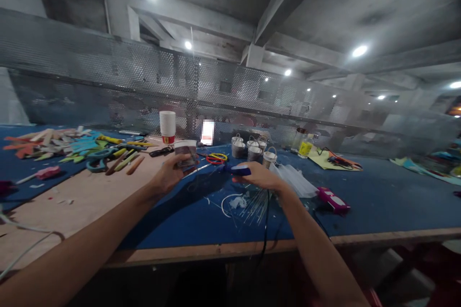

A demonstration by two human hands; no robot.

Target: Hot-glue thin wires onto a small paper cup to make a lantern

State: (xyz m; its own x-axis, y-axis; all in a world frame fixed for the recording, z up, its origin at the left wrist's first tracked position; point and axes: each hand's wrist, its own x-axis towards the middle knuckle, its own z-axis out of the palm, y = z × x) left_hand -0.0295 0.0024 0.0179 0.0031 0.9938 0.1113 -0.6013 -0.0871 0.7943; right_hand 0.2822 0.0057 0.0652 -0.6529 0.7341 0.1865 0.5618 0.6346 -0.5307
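My left hand (169, 174) is wrapped round a paper cup (186, 155), held a little above the table. My right hand (260, 175) grips a dark blue glue gun (237, 170) whose tip points left toward the cup. A black cord (267, 220) hangs from the gun over the table's front edge. Thin glue sticks (254, 206) and white scraps lie on the blue mat (378, 201) just below my hands.
A stack of white cups (167, 126) stands at the back. Several small pots (254, 149) sit behind my right hand. Coloured craft sticks and cut shapes (72, 146) lie at left, with scissors (99, 159). A pink tool (333, 200) lies at right. A perforated metal screen (252, 96) runs behind the table.
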